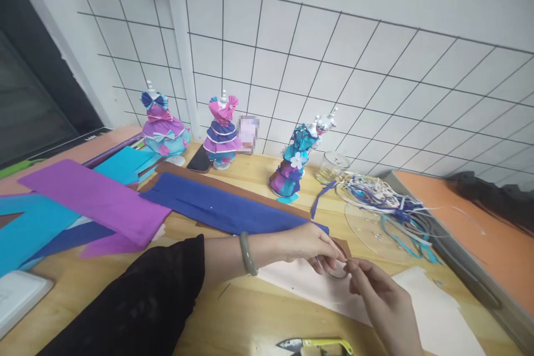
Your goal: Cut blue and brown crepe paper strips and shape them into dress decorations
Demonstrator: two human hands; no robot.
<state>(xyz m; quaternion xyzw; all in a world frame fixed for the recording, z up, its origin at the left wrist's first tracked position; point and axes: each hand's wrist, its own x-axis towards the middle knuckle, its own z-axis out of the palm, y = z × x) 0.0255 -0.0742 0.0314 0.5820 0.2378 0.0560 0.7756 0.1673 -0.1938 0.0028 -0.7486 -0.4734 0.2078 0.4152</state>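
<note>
My left hand (pixel 311 247), with a green bangle (pixel 248 254) at the wrist, reaches across from the left with its fingers bent into a pinch. Facing it, my right hand (pixel 386 303) pinches with thumb and forefinger. The fingertips nearly meet over a white sheet (pixel 300 283). What they hold is too small to make out. A clear round item with a dark rim (pixel 340 272) shows just under the fingers, partly hidden. Behind my left hand lies a long strip of dark blue material (pixel 233 208). Yellow-handled snips (pixel 317 343) rest near the bottom edge.
Three small dress forms in ruffled dresses (pixel 164 130), (pixel 222 136), (pixel 294 161) stand along the back. Purple sheets (pixel 95 194) and turquoise sheets (pixel 37 228) overlap at left. A glass jar (pixel 332 167) and tangled ribbons (pixel 375 194) sit at back right.
</note>
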